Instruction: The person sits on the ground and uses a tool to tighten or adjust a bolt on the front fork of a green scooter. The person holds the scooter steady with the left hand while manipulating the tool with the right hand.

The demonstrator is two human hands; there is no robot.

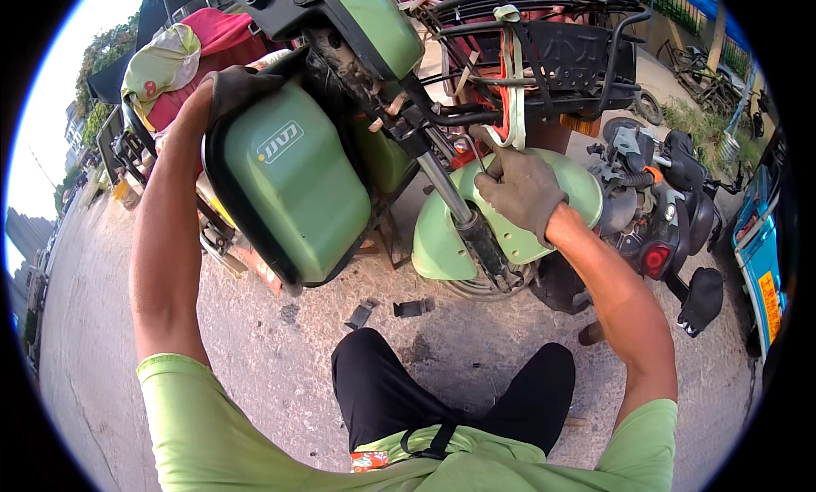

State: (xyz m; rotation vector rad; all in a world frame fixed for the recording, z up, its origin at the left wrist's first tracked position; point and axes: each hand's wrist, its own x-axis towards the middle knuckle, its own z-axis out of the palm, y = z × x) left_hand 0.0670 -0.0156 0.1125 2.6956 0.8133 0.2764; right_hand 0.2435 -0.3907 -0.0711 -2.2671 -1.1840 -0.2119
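Note:
I look down at the front of a green scooter. My left hand (234,86), in a dark glove, grips the top edge of the loose green front body panel (289,190) and holds it tilted away from the frame. My right hand (520,190), in a grey glove, is closed on a thin tool (481,161) near the fork tube (459,212), just above the green front mudguard (544,207). A black wire front basket (544,42) sits above my right hand.
A dark scooter (671,212) stands close on the right, with a blue vehicle (761,246) beyond it. Small dark parts (412,308) lie on the concrete ground by my black-trousered knees (382,381). Cloth-covered goods (170,63) sit at upper left.

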